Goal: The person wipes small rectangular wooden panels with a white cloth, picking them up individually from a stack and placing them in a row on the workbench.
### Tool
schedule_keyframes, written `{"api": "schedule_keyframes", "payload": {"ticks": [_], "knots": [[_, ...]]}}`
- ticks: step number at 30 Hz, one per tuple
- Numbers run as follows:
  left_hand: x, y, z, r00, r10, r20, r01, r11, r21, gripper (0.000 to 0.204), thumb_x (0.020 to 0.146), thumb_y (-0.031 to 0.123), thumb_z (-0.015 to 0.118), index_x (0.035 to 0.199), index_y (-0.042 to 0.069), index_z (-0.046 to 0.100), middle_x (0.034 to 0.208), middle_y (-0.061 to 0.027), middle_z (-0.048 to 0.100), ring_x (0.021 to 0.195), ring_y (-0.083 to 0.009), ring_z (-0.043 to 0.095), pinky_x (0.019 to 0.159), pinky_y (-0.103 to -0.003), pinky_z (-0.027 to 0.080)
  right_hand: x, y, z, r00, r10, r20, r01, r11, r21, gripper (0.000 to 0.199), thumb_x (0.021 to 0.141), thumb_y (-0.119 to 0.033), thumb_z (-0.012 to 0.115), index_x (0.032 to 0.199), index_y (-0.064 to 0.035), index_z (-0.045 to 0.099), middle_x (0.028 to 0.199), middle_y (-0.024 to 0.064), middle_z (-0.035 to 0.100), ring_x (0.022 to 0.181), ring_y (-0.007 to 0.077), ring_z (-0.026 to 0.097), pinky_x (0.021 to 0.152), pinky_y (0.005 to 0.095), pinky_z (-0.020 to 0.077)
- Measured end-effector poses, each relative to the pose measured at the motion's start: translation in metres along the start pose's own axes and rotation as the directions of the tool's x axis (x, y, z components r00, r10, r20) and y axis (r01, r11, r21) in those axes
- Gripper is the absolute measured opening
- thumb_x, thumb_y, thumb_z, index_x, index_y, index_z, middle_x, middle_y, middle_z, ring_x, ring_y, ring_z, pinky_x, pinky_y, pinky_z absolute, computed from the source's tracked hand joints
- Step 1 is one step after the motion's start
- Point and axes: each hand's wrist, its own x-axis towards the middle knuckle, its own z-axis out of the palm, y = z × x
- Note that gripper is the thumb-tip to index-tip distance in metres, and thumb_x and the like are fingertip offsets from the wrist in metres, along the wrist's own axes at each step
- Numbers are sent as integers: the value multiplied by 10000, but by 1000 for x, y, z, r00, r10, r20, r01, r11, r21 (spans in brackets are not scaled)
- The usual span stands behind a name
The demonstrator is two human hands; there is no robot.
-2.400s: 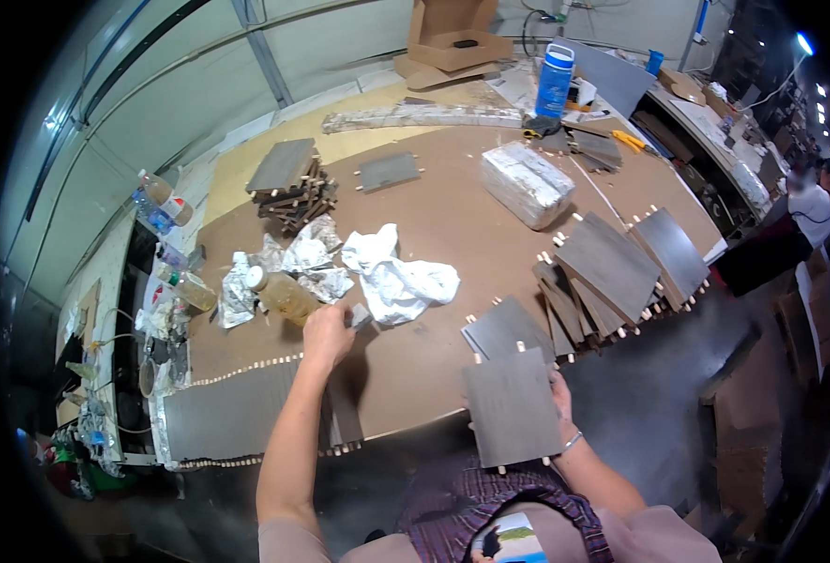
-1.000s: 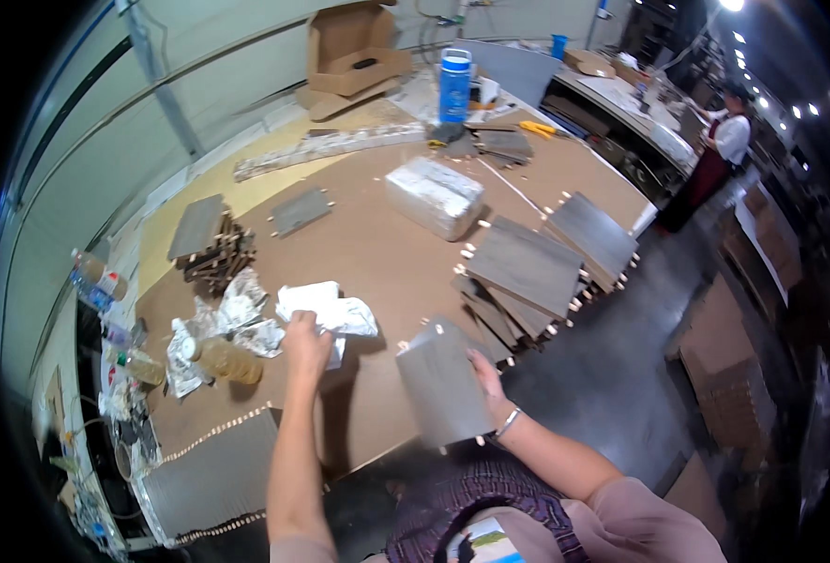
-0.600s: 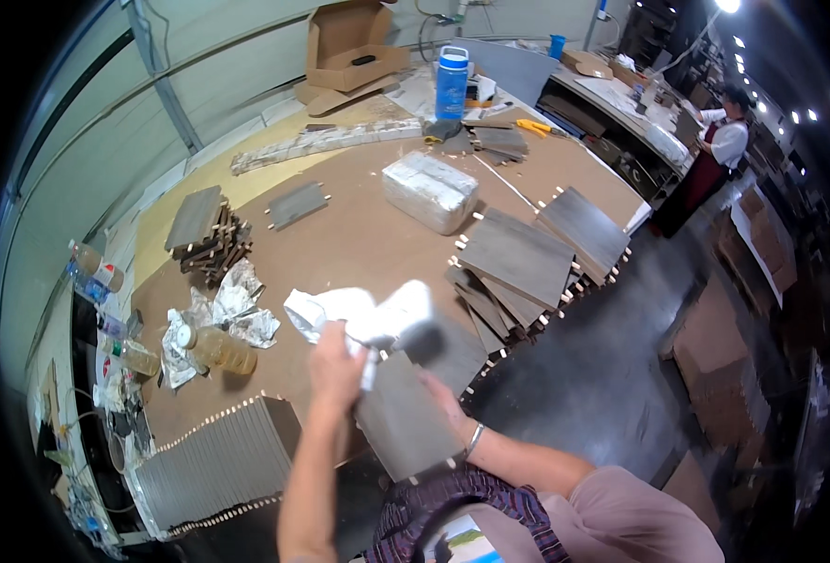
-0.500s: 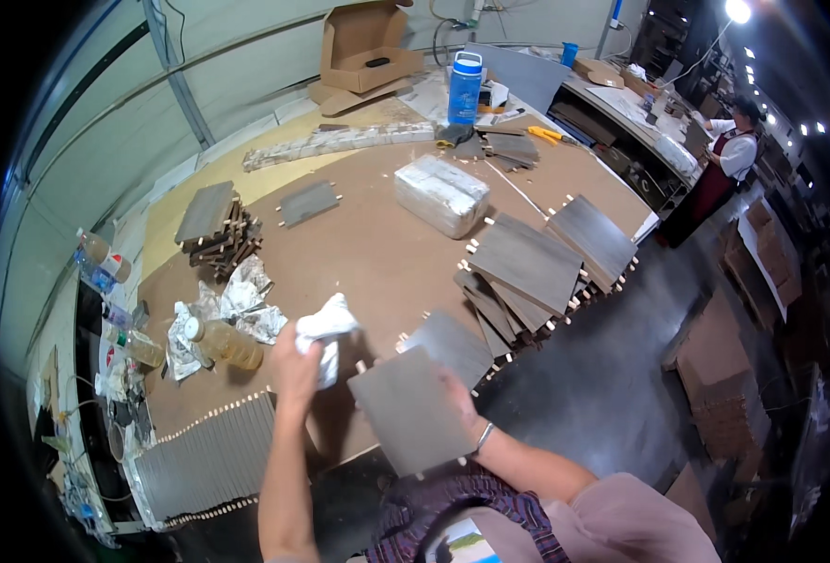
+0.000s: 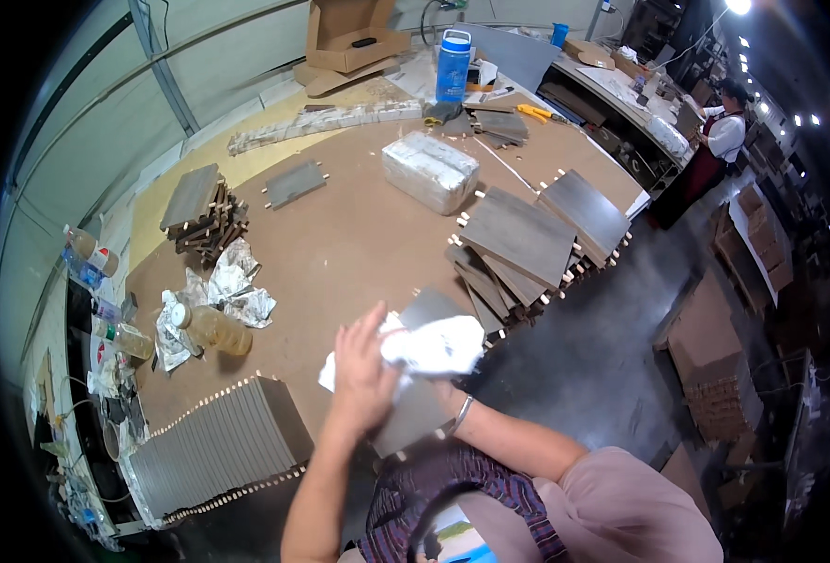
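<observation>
Brown-papered desk (image 5: 321, 244), head view: the left hand (image 5: 361, 375) has its fingers closed on a white cloth (image 5: 441, 344) over a gray panel (image 5: 413, 418), which the right hand (image 5: 449, 398) holds by the desk's near edge (those fingers mostly hidden). Flat, even strokes clear of the pegs (image 5: 401, 456) should suit; stacked panels (image 5: 518, 235) crowd the right.

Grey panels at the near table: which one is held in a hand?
The grey panel in the right hand, partly hidden by the white cloth; the other panels rest on the table.
</observation>
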Motion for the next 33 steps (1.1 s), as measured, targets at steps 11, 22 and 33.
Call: {"api": "schedule_keyframes", "payload": {"ticks": [11,22,33], "knots": [[-25,34,26,867,-495,56,384,594,-707,469,813,64,672,1249,-14,519,1136,-86,623,1007,-181,606,852,-299,498,14,-14,4,893,449,-39,-251,568,784,496,1022,-397,421,1354,-30,442,1284,121,551,1129,234,564,973,380,475],[-44,-28,-9,668,-694,269,304,-75,-950,493,757,108,695,1214,15,536,1019,-54,618,901,-172,631,790,-326,528,10,-41,-43,856,472,212,-373,278,885,466,979,-245,545,1375,-18,452,1293,124,585,1155,235,580,1007,409,465],[-25,12,-9,966,-51,252,-29,951,307,817,652,251,760,1408,140,474,1476,-157,411,1357,-405,366,1125,-598,232,-21,-6,-28,958,269,105,-269,704,657,430,935,-152,589,1325,-2,489,1276,109,585,1163,221,588,970,363,515]]}}
